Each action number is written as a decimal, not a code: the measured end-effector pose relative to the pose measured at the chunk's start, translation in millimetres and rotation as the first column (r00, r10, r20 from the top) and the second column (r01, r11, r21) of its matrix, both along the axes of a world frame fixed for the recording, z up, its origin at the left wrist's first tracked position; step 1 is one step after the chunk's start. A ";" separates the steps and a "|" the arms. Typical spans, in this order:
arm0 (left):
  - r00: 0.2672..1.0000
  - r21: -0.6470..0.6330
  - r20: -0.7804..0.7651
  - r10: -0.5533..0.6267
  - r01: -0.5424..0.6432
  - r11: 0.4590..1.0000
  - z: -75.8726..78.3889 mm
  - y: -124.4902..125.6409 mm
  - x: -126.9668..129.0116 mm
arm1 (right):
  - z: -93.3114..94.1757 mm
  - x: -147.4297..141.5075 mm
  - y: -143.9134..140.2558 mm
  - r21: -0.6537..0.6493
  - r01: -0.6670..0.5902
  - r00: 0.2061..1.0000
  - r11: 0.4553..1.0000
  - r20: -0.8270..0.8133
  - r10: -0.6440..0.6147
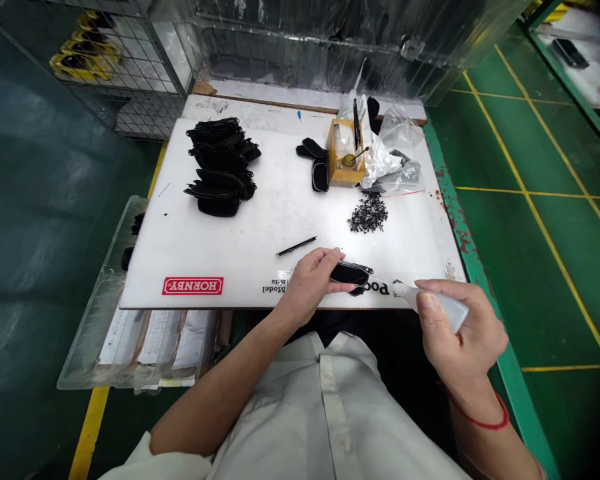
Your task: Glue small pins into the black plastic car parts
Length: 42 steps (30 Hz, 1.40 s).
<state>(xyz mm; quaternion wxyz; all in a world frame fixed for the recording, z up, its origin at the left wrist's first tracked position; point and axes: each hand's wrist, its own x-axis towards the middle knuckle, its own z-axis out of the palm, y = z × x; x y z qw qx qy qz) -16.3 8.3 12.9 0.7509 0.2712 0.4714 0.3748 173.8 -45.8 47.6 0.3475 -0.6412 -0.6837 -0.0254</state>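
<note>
My left hand [307,283] is closed on a flat black plastic part [350,274] with a rounded outline, held over the front edge of the white board [240,247]. In my right hand [465,333] is a small translucent white squeeze bottle [451,310], tilted so its thin nozzle points left at the plastic part. Whether the nozzle tip touches the part I cannot tell. Just beyond my left hand lies a thin black strip [296,246]. A heap of tiny black pieces [368,213] sits behind the held part.
Stacked black parts [220,167] stand at the back left. Several loose ones [320,175] lie beside a yellow box [347,175] holding a small jar and tools. Clear plastic bags [405,175] rest at its right. A clear bin [90,333] sits below the board's left side.
</note>
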 end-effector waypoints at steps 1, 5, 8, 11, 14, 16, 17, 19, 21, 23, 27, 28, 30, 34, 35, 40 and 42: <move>1.000 0.002 0.003 0.006 -0.006 1.000 -0.6 -0.1 0.1 | 0.8 -1.5 0.2 0.004 0.003 1.000 1.000 -0.008 -0.003; 0.999 0.008 0.019 0.038 -0.038 0.999 -4.0 -0.3 1.6 | 3.3 -11.4 3.9 0.011 -0.010 0.998 1.000 -0.067 0.010; 0.998 0.018 0.015 0.056 -0.056 0.998 -5.6 -0.5 2.3 | 3.0 -16.7 8.2 0.009 -0.065 0.996 0.998 -0.068 0.065; 0.998 0.029 0.017 0.056 -0.056 0.998 -5.5 -0.7 2.0 | 1.4 -18.4 12.0 0.010 -0.131 0.991 0.991 -0.039 0.131; 0.998 0.031 0.014 0.057 -0.058 0.998 -4.9 -0.7 1.9 | -0.2 -19.3 14.3 0.001 -0.145 0.989 0.989 -0.034 0.145; 0.998 0.031 0.012 0.059 -0.060 0.998 -4.7 -0.6 2.2 | -1.0 -20.2 15.0 -0.008 -0.144 0.989 0.990 -0.036 0.144; 0.998 0.032 0.012 0.060 -0.061 0.998 -4.8 -0.6 2.4 | -1.4 -20.6 15.1 -0.009 -0.144 0.989 0.990 -0.040 0.144; 0.998 0.033 0.016 0.062 -0.062 0.998 -5.0 -0.6 2.6 | -2.0 -21.5 15.2 -0.010 -0.146 0.988 0.989 -0.047 0.145; 0.998 0.031 0.019 0.061 -0.061 0.998 -5.1 -0.5 2.6 | -2.5 -21.9 15.3 -0.013 -0.145 0.989 0.989 -0.046 0.144; 0.998 0.027 0.020 0.056 -0.057 0.998 -4.7 -0.3 2.3 | -3.0 -22.0 15.4 -0.018 -0.144 0.989 0.989 -0.039 0.143; 0.999 0.022 0.013 0.044 -0.044 0.999 -3.6 0.0 1.6 | -4.2 -21.7 16.0 -0.016 -0.152 0.987 0.988 -0.047 0.151; 0.999 0.021 0.011 0.042 -0.043 0.999 -3.4 -0.1 1.6 | -4.3 -21.6 16.1 -0.016 -0.156 0.987 0.988 -0.051 0.155; 0.999 0.021 0.010 0.046 -0.046 0.999 -3.3 -0.3 1.9 | -4.5 -21.2 16.0 -0.016 -0.166 0.985 0.986 -0.058 0.165; 0.998 0.021 0.010 0.055 -0.055 0.998 -3.6 -0.8 2.5 | -4.3 -20.7 15.4 -0.018 -0.184 0.981 0.983 -0.063 0.183; 0.998 0.021 0.009 0.057 -0.057 0.998 -3.8 -0.8 2.6 | -4.2 -20.7 15.3 -0.018 -0.186 0.981 0.982 -0.064 0.185; 0.997 0.021 0.011 0.071 -0.071 0.997 -4.7 -0.6 2.9 | -3.0 -20.9 15.2 -0.023 -0.187 0.981 0.982 -0.061 0.186; 0.997 0.020 0.012 0.071 -0.072 0.997 -4.8 -0.6 2.8 | -2.2 -20.6 15.0 -0.023 -0.187 0.981 0.982 -0.059 0.186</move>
